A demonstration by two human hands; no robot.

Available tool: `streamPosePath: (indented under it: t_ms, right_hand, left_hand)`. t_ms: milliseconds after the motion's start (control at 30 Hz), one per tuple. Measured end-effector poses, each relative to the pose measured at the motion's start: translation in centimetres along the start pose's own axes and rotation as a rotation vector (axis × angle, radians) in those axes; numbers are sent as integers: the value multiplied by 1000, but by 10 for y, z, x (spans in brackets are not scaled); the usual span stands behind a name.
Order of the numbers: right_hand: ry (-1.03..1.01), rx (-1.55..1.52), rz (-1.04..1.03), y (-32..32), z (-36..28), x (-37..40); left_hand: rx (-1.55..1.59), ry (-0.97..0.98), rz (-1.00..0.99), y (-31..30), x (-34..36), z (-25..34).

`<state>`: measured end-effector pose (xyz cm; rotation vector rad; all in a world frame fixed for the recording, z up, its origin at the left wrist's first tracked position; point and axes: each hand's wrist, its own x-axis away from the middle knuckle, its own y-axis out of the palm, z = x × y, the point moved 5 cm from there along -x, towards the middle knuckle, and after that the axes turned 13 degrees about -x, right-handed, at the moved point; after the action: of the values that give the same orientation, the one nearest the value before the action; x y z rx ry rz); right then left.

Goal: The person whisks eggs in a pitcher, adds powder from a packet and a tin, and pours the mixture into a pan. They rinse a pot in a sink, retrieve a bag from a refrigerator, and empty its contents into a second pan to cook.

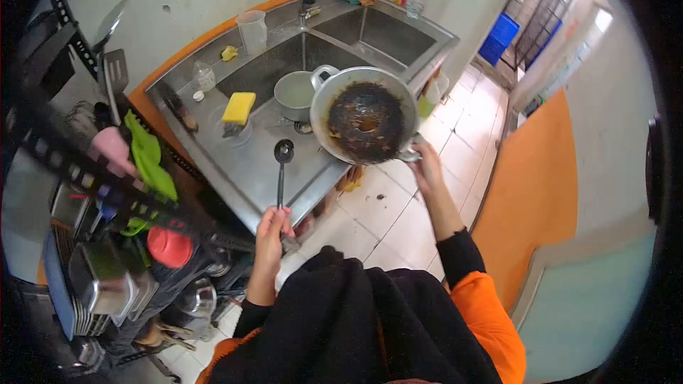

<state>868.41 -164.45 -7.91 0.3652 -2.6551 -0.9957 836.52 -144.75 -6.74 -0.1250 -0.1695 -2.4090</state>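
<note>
Right hand point(428, 168) curled tight on the near handle of the wok point(319, 115), above the long front edge of the counter point(245, 178), with tiled floor point(348, 224) beneath the part jutting out. Contact between the wok's base and that edge hard to make out from above. Either way, probably a heavy load for one handle: hold the wrist straight, tuck the elbow in, and favour the side over the steel for the bulk of the weight. Note the far handle, free of any grip and close to the pot point(288, 103) of pale liquid beside the basin point(260, 71); leave a gap there against a knock. Mind the dark crust point(365, 117) across the wok's inside, likely to shed flakes with too much tilt, so best borne level. Left hand point(272, 226) narrow around the shaft of the black ladle point(284, 151), just beside the counter's near left corner, bowl end inward over the steel. Hold the ladle lightly but surely, bowl apart from the wok's rim and away from the yellow sponge point(240, 108) near the counter's left edge.
</note>
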Motion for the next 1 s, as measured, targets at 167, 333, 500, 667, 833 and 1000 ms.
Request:
streamPosePath:
  t_ms: [167,333,500,667,833,1000]
  right_hand:
    - [213,20,-14,71,74,-202]
    - [465,96,-62,96,167,-343]
    - [695,86,-38,99,248,-437]
    - [754,577,-167,95,274,-485]
    - [194,923,-846,193,188,-489]
    - [-831,892,-978,345,170,-614]
  left_hand:
    - [49,-4,110,41,-124,44]
    - [-5,-43,303,85,-214,32]
    - [127,-135,625,127,-264,0]
    - [113,-203,784,160,-303,-6]
    - [105,-189,880,187,-313,-3]
    - [219,-226,998,208,-313,-19]
